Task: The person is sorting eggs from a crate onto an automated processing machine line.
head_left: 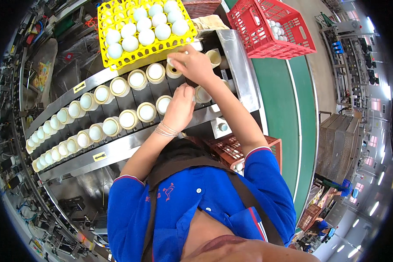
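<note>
Two rows of cream cups (pixel 146 112) run along a dark conveyor (pixel 139 92), most with a pale egg (pixel 136 80) upright inside. Over the nearer row, my left hand (pixel 179 108) is closed, fingertips curled down at a cup; what they hold is hidden. My right hand (pixel 193 65) reaches over the far row with its fingers bent together above a cup (pixel 174 71) showing a dark opening. Something whitish shows at its fingertips, too covered to name. Beyond it, a yellow egg tray (pixel 113 64) holds several pale eggs (pixel 146 37) in its right part.
A red crate (pixel 273 51) with eggs stands at the far right, by a green surface (pixel 273 94). A metal plate (pixel 239 65) closes the conveyor's right end. Near my right elbow is a brown-red crate (pixel 273 153). A cloth (pixel 209 22) lies behind the tray.
</note>
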The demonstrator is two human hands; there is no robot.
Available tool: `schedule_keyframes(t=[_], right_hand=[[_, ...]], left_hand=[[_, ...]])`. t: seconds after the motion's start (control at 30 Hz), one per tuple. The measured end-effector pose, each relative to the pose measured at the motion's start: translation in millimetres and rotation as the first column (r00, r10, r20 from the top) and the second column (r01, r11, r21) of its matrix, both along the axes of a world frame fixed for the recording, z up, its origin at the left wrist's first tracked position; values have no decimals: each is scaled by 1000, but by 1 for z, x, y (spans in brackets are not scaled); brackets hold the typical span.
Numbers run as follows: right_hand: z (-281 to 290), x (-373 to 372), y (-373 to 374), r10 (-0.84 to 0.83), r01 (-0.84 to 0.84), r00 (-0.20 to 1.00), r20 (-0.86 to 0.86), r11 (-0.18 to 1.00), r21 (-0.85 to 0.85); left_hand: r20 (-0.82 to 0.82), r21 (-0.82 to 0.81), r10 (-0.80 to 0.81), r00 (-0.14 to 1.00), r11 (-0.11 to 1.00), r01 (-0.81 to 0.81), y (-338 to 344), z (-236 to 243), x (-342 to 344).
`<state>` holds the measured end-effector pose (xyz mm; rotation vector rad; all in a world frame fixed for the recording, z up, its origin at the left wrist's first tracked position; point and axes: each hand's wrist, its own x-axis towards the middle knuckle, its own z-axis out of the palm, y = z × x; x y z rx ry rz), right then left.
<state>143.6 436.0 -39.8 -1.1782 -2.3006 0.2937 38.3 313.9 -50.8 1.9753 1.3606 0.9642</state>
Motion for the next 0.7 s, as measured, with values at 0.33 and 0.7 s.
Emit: schedule_keyframes(t=[0.33, 0.7], right_hand=[[-4, 8, 10, 137, -120, 989, 50, 959, -255], [3, -61, -11, 219, -227, 938, 267, 974, -1]], left_hand=[[-288, 2, -11, 958, 1000, 12, -2, -2, 5], [-276, -1, 120, 954, 992, -125, -19, -4, -32]])
